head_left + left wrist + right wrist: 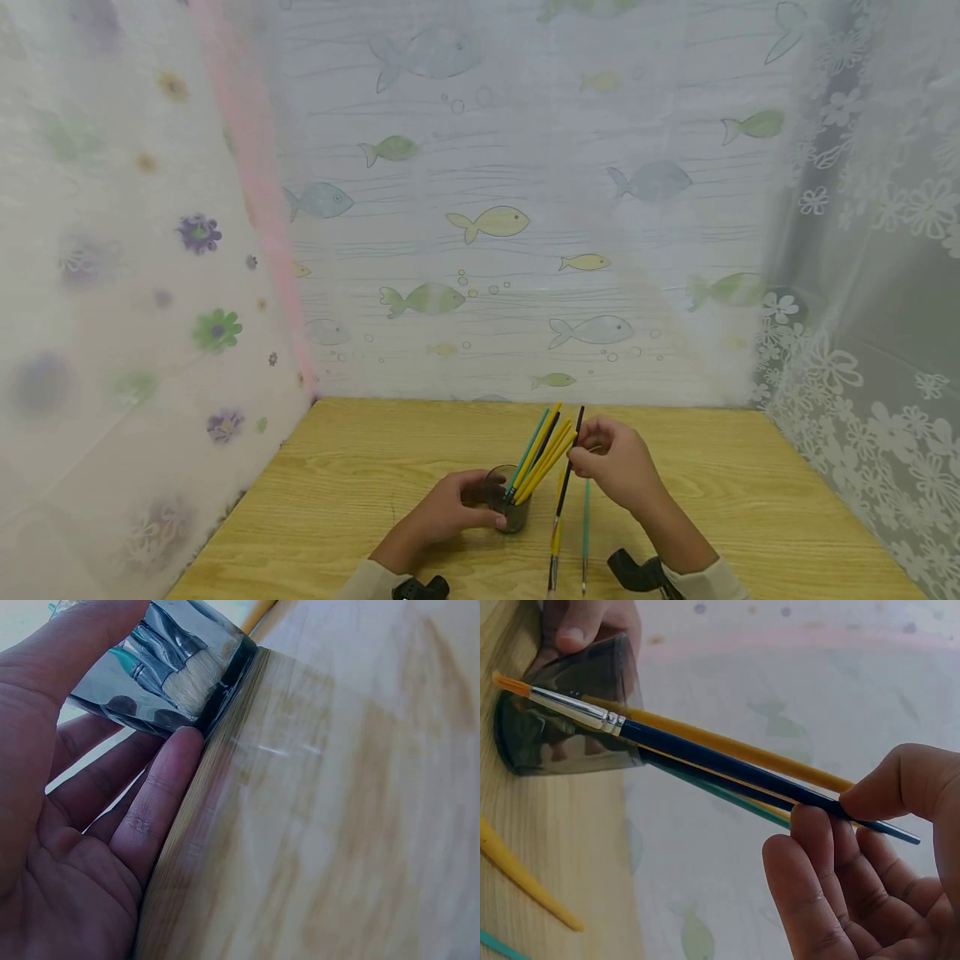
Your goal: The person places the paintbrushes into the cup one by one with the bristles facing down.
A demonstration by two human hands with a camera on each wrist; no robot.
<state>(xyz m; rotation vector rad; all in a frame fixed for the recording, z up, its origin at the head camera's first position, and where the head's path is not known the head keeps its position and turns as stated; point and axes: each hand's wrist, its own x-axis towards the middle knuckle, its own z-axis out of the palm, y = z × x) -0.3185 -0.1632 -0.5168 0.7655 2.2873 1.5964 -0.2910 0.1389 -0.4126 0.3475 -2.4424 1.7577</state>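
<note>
Wooden table (360,500), curtained on three sides. Near centre, a dark clear cup (513,510) stands on it, holding yellow, teal and dark brushes (542,454), bristles down, handles leaning right. Left hand (448,510) curls round the cup. Right hand (621,465) pinches a dark brush (564,492) between thumb and fingers, just right of the cup. A teal brush (586,533) lies flat, nearer.
</note>
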